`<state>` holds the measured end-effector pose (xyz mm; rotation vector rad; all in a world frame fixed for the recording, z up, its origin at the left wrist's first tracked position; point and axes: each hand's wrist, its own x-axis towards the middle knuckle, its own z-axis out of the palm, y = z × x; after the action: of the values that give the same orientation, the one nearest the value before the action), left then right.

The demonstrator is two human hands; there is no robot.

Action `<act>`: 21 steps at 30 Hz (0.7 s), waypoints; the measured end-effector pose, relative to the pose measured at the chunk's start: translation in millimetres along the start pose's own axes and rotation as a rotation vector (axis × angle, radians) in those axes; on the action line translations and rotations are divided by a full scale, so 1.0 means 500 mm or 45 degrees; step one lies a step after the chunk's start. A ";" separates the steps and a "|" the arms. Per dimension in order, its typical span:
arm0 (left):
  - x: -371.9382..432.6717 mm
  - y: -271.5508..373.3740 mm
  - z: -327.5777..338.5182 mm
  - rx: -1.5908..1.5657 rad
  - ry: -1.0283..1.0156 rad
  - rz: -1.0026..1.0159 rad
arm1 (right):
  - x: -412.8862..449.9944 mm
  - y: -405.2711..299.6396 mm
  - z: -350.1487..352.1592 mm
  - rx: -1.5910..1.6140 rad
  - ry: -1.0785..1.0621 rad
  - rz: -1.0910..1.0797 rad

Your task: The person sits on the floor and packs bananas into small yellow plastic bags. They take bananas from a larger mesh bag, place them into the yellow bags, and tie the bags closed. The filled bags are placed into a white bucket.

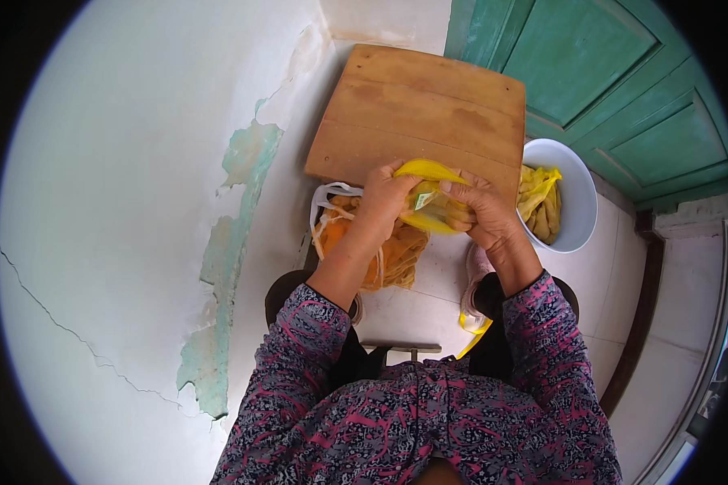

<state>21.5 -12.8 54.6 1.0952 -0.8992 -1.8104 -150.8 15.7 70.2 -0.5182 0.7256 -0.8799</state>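
Note:
Between my two hands, a yellow mesh bag (428,221) is stretched so that its mouth gapes. A small white-and-green tag (423,200) shows in it. My left hand (383,197) pinches the bag's rim on one side. On the other side my right hand (488,206) holds the rim with the thumb on top, some fingers behind the mesh. Below my left forearm sits a white plastic bag (321,203) with orange netting (403,254) bunched in and beside it.
A wooden board or low tabletop (424,109) lies beyond my hands. At right stands a white bucket (582,203) holding tan, lumpy pieces (543,218) and yellow mesh. A peeling wall (127,182) rises at left, a green panelled door (582,60) at upper right. Yellow strapping (476,339) lies by my right shoe (474,273).

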 end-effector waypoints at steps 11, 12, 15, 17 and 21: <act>0.000 -0.017 0.017 -0.066 -0.226 0.089 | 0.000 0.024 -0.009 0.355 -0.141 -0.100; 0.003 -0.016 0.007 -0.114 -0.285 0.093 | 0.008 0.035 -0.015 0.321 -0.115 -0.085; -0.011 0.023 -0.008 -0.017 -0.291 0.154 | -0.011 0.010 0.013 0.158 -0.042 -0.147; -0.022 0.055 -0.033 0.189 -0.177 0.169 | -0.026 -0.004 0.022 0.011 0.236 -0.222; -0.056 0.077 -0.167 0.902 0.147 -0.095 | -0.037 -0.020 0.010 -0.110 0.392 -0.218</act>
<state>116.6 -16.9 66.9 1.6599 -1.4995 -1.4859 -160.1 26.3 86.5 -0.5330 1.0139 -1.1064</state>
